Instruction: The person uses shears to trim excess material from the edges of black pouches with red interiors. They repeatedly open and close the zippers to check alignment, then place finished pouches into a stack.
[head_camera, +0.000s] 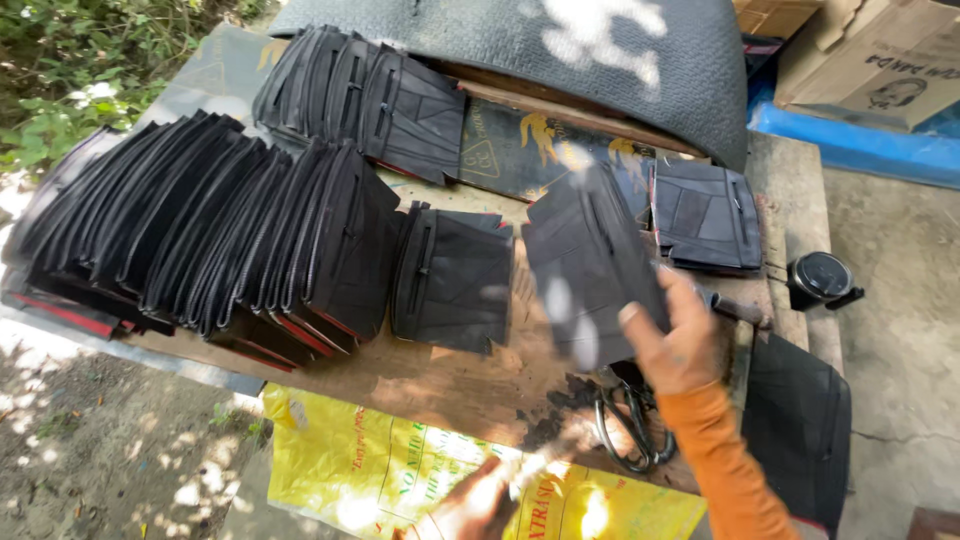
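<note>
Black, stitched rubber-like material makes up the flat pouch (590, 265) that the right hand (672, 335) holds up above the middle of the bench (450, 385). The thumb presses against the pouch's near face at its lower right corner and the other fingers are hidden behind it — a pinch grip, with the pouch tilted and blurred. An orange sleeve (730, 470) covers that arm.

The left hand (470, 510) sits low at the frame's bottom edge, over a yellow printed sack (390, 470) that hangs off the bench's near side; it is sunlit and blurred, so I cannot tell whether its fingers are spread or curled, and it holds nothing I can make out.

Just below the held pouch a pair of black-handled scissors (630, 425) lies on the bench. To the left a small standing stack of pouches (455, 280) leans on the wood, and further left a long row of pouches (200, 230) fans across the bench, some showing red edges. Another row (365, 100) stands behind, and a flat pile (705, 215) lies to the right at the back. A dark textured mat (620, 60) drapes across the far end — beside it, cardboard boxes (870, 60). A round black object (822, 278) rests on the bench's right edge.
</note>
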